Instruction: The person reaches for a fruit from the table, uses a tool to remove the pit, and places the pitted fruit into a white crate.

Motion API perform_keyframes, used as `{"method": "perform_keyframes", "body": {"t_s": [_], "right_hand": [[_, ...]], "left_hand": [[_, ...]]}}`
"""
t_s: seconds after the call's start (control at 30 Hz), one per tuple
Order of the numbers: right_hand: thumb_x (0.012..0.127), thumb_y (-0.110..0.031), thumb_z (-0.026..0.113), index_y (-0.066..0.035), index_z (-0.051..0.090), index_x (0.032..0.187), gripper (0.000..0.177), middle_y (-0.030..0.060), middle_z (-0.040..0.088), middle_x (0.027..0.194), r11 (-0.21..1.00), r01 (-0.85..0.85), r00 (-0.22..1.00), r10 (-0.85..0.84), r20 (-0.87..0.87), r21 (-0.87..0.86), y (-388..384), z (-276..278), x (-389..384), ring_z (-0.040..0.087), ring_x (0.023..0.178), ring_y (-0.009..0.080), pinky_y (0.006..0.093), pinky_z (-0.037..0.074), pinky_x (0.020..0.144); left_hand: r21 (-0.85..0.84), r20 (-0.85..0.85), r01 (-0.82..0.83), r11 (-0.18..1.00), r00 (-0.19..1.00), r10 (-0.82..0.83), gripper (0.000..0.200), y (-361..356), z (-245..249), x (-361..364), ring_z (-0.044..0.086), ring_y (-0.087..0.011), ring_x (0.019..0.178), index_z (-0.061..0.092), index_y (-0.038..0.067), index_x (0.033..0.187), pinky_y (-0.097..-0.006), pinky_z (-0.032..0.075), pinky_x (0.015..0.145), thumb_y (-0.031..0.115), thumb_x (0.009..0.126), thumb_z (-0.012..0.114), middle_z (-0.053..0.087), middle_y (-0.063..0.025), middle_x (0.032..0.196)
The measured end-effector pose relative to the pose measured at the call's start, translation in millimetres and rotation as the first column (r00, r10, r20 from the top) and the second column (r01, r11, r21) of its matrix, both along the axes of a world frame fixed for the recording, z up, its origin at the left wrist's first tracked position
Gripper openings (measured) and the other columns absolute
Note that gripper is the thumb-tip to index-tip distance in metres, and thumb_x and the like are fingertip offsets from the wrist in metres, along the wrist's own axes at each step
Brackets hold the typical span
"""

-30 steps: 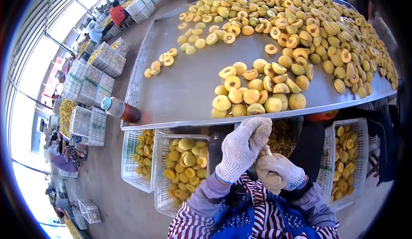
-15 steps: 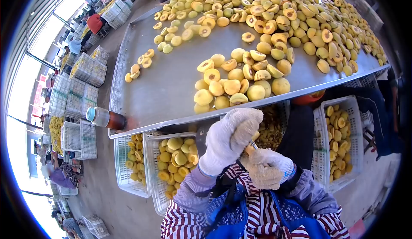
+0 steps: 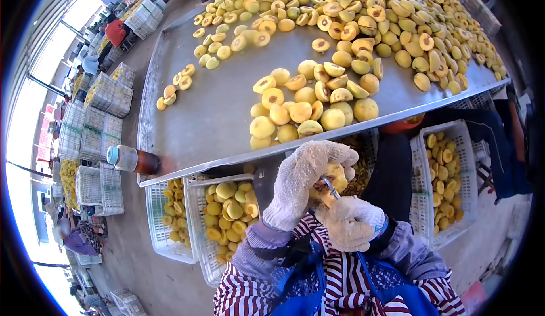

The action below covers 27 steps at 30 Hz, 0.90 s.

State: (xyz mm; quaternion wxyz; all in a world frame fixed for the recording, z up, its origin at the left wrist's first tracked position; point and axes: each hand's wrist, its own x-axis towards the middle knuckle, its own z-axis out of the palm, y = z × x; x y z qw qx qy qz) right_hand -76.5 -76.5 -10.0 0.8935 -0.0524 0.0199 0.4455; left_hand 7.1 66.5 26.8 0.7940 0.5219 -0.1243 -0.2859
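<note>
My left hand [image 3: 301, 186] closed around a peach half [image 3: 336, 175], and my right hand [image 3: 351, 225] clenched on a metal tool [image 3: 329, 187]. Both are just below the table edge [image 3: 227, 161], in the gap between crates [image 3: 419, 199].

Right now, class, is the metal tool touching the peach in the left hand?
Touching. The head view shows the metal tool, held by the right hand, with its tip against the peach in the left hand.

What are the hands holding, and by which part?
The left hand cups a yellow fruit around its rounded back; the right hand grips a small metal tool by its lower end, tip at the fruit.
</note>
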Motion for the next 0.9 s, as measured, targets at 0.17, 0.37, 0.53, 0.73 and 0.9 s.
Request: {"method": "perform_keyframes", "body": {"t_s": [0.17, 0.37, 0.53, 0.73, 0.9], "right_hand": [[0.102, -0.028, 0.048, -0.005, 0.049, 0.089, 0.027, 0.0006, 0.044, 0.045, 0.958, -0.153, 0.984, 0.126, -0.122, -0.242, 5, -18, 0, 0.039, 0.029, 0.0123, 0.0265, 0.034, 0.028], [0.098, -0.022, 0.053, -0.004, 0.054, 0.086, 0.022, 0.0023, 0.049, 0.052, 0.966, -0.067, 0.997, 0.058, -0.041, -0.251, -16, -5, 1, 0.041, 0.034, 0.0108, 0.0243, 0.031, 0.031], [0.094, -0.031, 0.063, -0.008, 0.056, 0.077, 0.029, -0.0013, 0.047, 0.052, 0.615, -0.163, 0.97, 0.242, -0.012, -0.772, -15, -1, 22, 0.041, 0.036, 0.0077, 0.0226, 0.03, 0.032], [0.094, -0.034, 0.064, -0.009, 0.058, 0.103, 0.027, -0.0037, 0.052, 0.06, 0.488, -0.087, 0.944, 0.319, 0.084, -0.868, 2, 9, 32, 0.046, 0.045, 0.0045, 0.0191, 0.032, 0.038], [0.094, -0.031, 0.065, -0.008, 0.051, 0.127, 0.043, -0.0029, 0.052, 0.062, 0.499, -0.069, 0.969, 0.24, 0.061, -0.864, -5, 10, 28, 0.046, 0.046, 0.0049, 0.0204, 0.033, 0.038]], "left_hand": [[-0.383, -0.445, -0.096, 0.919, 0.891, -0.092, 0.049, -8, -26, -4, 0.068, -0.023, 0.088, 0.062, -0.002, 0.113, -0.0344, 0.058, 0.078, 0.044, 0.102, 0.05, 0.068, -0.016, 0.107], [0.213, -0.043, -0.397, 0.893, 0.909, 0.415, 0.042, 41, -46, 7, 0.07, -0.0254, 0.086, 0.064, 0.001, 0.11, -0.0354, 0.058, 0.076, 0.041, 0.1, 0.055, 0.068, -0.0169, 0.106], [0.592, 0.781, -0.802, 0.08, 0.546, -0.302, 0.044, 141, -116, 29, 0.06, -0.0348, 0.115, 0.062, 0.012, 0.124, -0.0428, 0.05, 0.093, 0.028, 0.085, 0.071, 0.062, -0.0181, 0.124], [0.646, 0.754, -0.738, 0.197, 0.577, -0.314, 0.05, 73, -120, 107, 0.048, -0.0352, 0.129, 0.059, 0.015, 0.124, -0.0462, 0.046, 0.1, 0.024, 0.078, 0.073, 0.053, -0.0142, 0.137], [0.785, 0.592, -0.547, 0.289, 0.801, -0.091, 0.051, 59, -125, 149, 0.061, -0.0361, 0.115, 0.055, 0.019, 0.134, -0.0428, 0.052, 0.093, 0.032, 0.086, 0.069, 0.059, -0.0156, 0.129]]}}
